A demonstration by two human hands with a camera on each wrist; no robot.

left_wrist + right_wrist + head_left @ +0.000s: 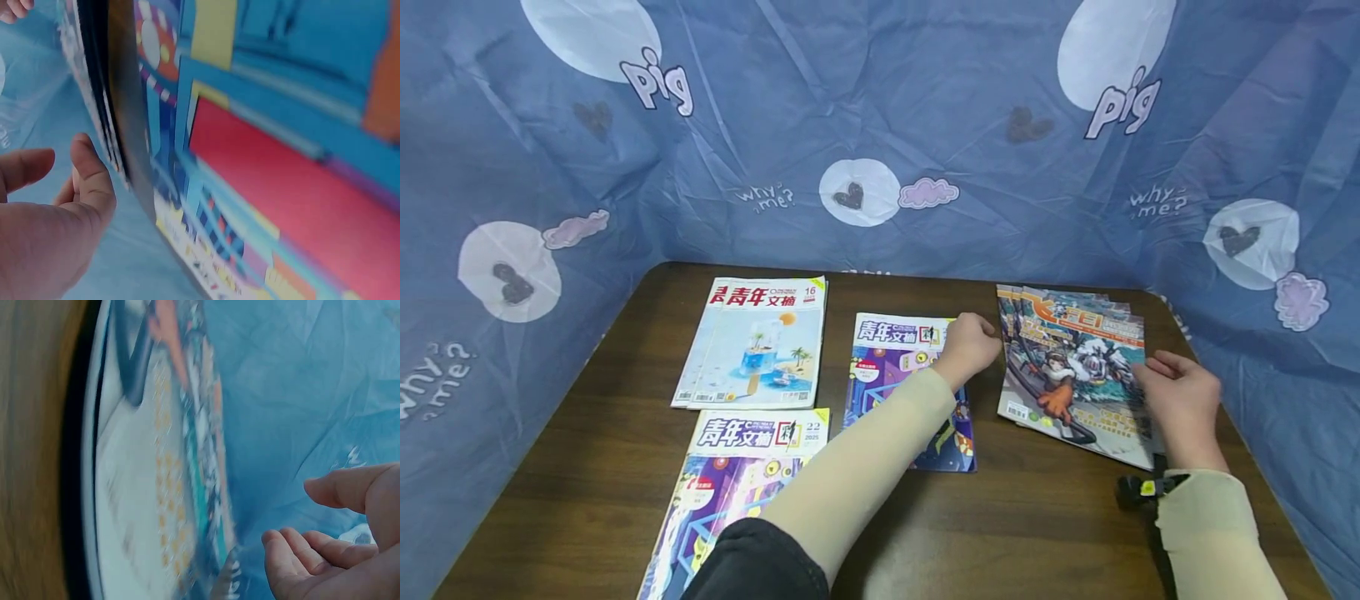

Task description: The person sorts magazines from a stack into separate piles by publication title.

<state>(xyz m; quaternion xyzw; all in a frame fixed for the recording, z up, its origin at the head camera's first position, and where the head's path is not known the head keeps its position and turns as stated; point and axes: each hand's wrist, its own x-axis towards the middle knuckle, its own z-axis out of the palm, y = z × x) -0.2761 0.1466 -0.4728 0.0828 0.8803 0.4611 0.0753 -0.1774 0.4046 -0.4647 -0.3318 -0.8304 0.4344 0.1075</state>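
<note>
A small stack of several comic magazines (pixel 1067 367) with an orange-lettered title lies on the table's right side, its sheets slightly fanned. My left hand (pixel 968 343) is at the stack's left edge, over the upper right corner of a purple magazine (pixel 880 367). In the left wrist view, the thumb and fingers of the left hand (pixel 56 231) are apart with nothing between them, close to the stack's edge. Beside the stack's right edge is my right hand (pixel 1183 404). Its fingers (pixel 284 556) are bent loosely and hold nothing in the right wrist view.
At the back left lie overlapping white-and-blue magazines (pixel 767 350). Another purple magazine (pixel 730 475) lies in front of them, partly hidden by my left sleeve. A blue printed cloth (pixel 880 100) hangs around the back and sides of the brown wooden table (pixel 1022 517).
</note>
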